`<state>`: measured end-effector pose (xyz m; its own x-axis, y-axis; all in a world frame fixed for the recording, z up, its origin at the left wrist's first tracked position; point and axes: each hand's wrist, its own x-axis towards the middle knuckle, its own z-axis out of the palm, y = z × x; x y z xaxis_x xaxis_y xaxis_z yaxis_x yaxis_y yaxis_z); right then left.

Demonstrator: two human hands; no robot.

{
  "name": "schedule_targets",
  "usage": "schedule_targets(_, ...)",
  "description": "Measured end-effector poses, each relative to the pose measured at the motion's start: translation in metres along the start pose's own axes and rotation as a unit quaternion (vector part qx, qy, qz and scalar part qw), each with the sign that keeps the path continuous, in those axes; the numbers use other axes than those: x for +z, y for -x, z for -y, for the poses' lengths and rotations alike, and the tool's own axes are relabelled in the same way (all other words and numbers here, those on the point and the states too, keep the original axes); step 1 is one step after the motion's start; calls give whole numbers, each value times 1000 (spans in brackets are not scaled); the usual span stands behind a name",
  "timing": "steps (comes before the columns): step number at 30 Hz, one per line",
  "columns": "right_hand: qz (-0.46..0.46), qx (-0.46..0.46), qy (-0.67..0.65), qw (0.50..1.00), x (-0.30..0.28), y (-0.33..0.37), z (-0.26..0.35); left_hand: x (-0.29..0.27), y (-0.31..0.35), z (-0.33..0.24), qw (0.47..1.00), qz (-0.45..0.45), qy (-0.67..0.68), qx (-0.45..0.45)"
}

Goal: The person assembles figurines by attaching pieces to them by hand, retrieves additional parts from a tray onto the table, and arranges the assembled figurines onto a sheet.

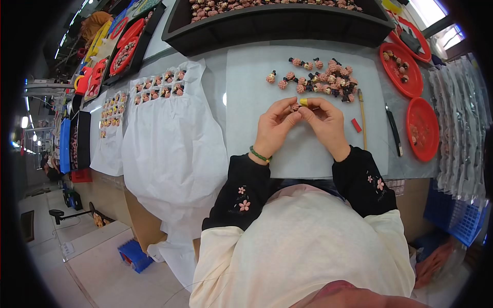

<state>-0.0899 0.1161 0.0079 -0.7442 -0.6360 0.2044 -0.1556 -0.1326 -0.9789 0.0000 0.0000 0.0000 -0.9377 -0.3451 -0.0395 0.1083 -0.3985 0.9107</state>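
Between the fingertips of both hands sits a small pink figurine [295, 108], mostly hidden by the fingers. My left hand [275, 128] pinches it from the left, with a green bracelet on that wrist. From the right, my right hand [327, 127] closes its thumb and fingers on the same piece; a yellow wrap [303, 102] covers one fingertip. Just beyond the hands, a loose pile of knobbly pink figurines [331, 79] with dark parts lies on a white sheet [249, 66]. Single ones are scattered left of the pile.
A black bin [287, 28] full of figurines stands at the back. On the right are a thin brush [363, 120], a red piece [356, 125], a black-handled tool [394, 131] and red dishes [422, 131]. To the left lies a plastic sheet [172, 133] with filled trays [159, 84].
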Motion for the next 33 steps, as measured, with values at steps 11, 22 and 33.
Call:
schedule_targets(11,-3,61,-53,997,-1,-6,10,49,-17,-74,964,-79,-138,214)
schedule_targets(22,-11,106,-5,994,2,-3,5,-221,-11,-227,650,-353,-602,301)
schedule_targets(33,-11,129,54,990,4,-5,1,-349,50,-166,558,-401,-723,75)
